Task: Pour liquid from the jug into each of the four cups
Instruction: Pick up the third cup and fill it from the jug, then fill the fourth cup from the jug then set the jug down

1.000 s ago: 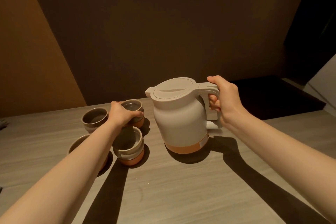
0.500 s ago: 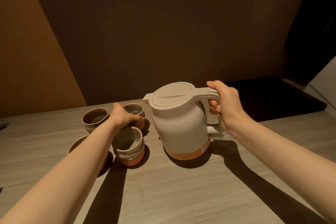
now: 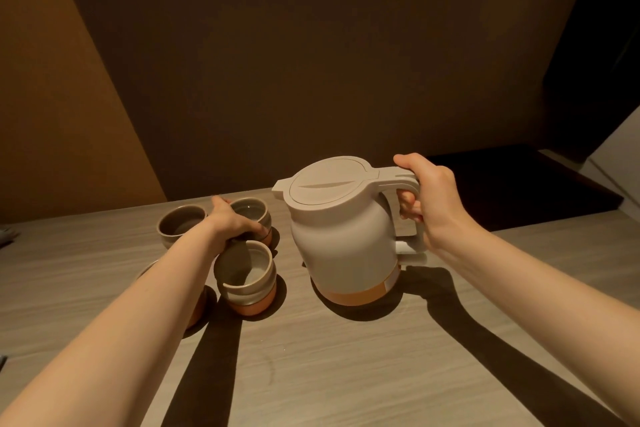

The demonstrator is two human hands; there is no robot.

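Forearms reach in from both lower corners of the head view, bare to the elbow, over a pale wood-grain table (image 3: 346, 374).

The right hand (image 3: 433, 204) is closed around the handle (image 3: 408, 184) of the jug (image 3: 343, 236): thumb lying along the top of the handle toward the lid, fingers (image 3: 408, 199) curled through the loop from the far side, wrist bent slightly so the forearm runs down and to the right. The jug is beige with an orange band at its base, lid shut, spout pointing left toward the cups. It stands upright, its base on or just above the table; which of the two cannot be told.

The left hand (image 3: 230, 222) is stretched forward, palm down, cupped over the near side of the far right cup (image 3: 252, 215), fingers wrapped round its wall and thumb by the far rim. That cup holds some liquid. Just beside it on the left stands the far left cup (image 3: 181, 222), apart from the hand. The near right cup (image 3: 247, 277) sits directly below the left wrist, between the forearm and the jug. The fourth cup (image 3: 197, 305) is almost wholly hidden under the left forearm; only its edges show. All four cups are grey with orange-brown bases and stand upright, clustered left of the jug.
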